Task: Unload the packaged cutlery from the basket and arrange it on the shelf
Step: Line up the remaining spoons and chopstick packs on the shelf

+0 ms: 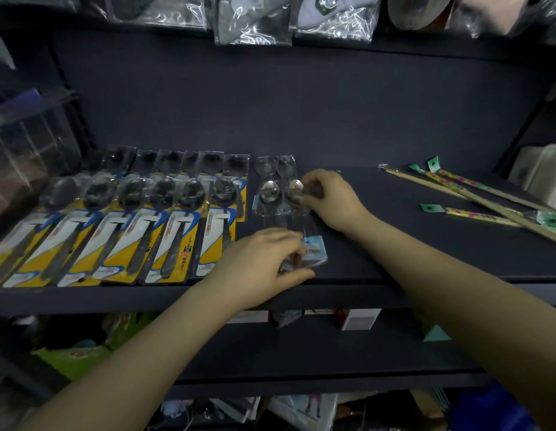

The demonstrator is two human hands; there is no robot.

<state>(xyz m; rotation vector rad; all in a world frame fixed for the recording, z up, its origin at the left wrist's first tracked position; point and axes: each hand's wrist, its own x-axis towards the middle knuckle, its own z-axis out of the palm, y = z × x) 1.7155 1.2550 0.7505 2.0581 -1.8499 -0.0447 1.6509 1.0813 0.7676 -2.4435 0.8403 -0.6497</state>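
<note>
Nearest me, her left hand (264,259) curls over the near end of the clear spoon pack (282,213), fingers pinching its blue label end right at the front edge of the shelf (394,244). The pack lies on the shelf with its long axis running front to back, bowls pointing to the rear. Farther along that same pack, her right hand (329,200) pinches the far corner beside the spoon bowls, thumb and forefinger closed on the plastic. So both hands grasp one pack, one at each end, and I judge the coming move is a small sideways nudge to square it. Just left of the pack lies the row of yellow-carded spoons (140,231); behind it, another clear pack (275,166). Well right of it lie wrapped chopsticks (488,200). No basket shows.
</note>
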